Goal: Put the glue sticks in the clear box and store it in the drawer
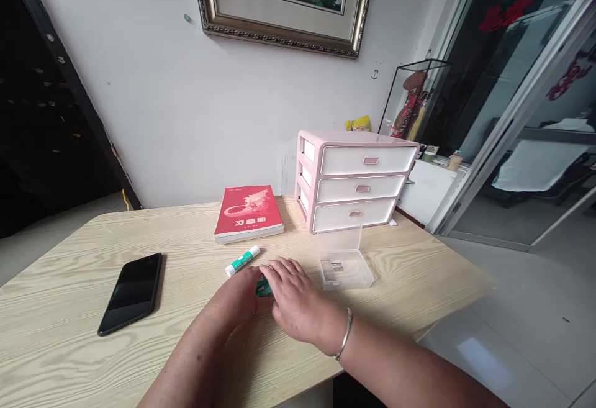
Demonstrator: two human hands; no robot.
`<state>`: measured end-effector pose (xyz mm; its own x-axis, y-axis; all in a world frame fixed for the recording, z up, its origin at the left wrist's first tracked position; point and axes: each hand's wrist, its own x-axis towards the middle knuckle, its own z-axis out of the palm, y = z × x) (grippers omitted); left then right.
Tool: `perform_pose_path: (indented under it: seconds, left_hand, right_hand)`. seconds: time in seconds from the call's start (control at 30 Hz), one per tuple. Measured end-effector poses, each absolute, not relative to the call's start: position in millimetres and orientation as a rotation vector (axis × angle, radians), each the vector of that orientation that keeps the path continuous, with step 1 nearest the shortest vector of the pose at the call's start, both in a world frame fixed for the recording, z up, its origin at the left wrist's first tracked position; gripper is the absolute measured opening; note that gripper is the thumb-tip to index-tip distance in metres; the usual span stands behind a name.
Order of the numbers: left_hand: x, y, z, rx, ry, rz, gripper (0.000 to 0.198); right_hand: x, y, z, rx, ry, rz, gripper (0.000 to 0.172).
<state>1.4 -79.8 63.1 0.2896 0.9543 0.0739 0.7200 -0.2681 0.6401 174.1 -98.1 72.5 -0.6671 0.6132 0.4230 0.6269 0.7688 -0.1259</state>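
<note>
Both my hands meet near the middle of the wooden table point(69, 333). My right hand point(293, 296) lies on top, fingers curled over a small green object point(262, 286) that peeks out under them. My left hand point(242, 302) is tucked under the right one; its fingers are hidden. A green-and-white glue stick point(242, 261) lies just beyond my fingertips. A clear plastic box point(345, 266) with its lid up stands open to the right of my hands.
A red book point(249, 212) lies at the back by a pink three-drawer organizer point(354, 178). A black phone point(131, 292) rests face up on the left. The table's right edge drops to a tiled floor; a glass door stands at right.
</note>
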Motion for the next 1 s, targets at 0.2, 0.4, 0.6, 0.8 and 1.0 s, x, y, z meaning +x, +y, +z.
perform_pose_path:
  seconds: [0.2,0.4,0.6,0.8,1.0]
  left_hand:
    - [11,-86,70,2.016,1.161,0.633,0.023]
    - [9,-91,81,1.861,1.28,0.726,0.066]
    - [-7,-79,75,1.792,1.541,0.941,0.06]
    - [-12,-76,75,1.822,1.944,0.939,0.043]
    - [-31,-67,66,1.865,2.146,0.8,0.05]
  right_hand:
    - [179,-86,64,-0.956,-2.66,-0.101,0.088]
    - [237,-68,69,-1.071,-2.595,-0.128,0.066]
    - [313,-41,82,-1.381,-2.566,-0.114,0.047]
    - [325,-31,78,-1.55,-2.684,-0.113,0.029]
    - [317,-20,73,-1.524,-2.695,-0.186,0.026]
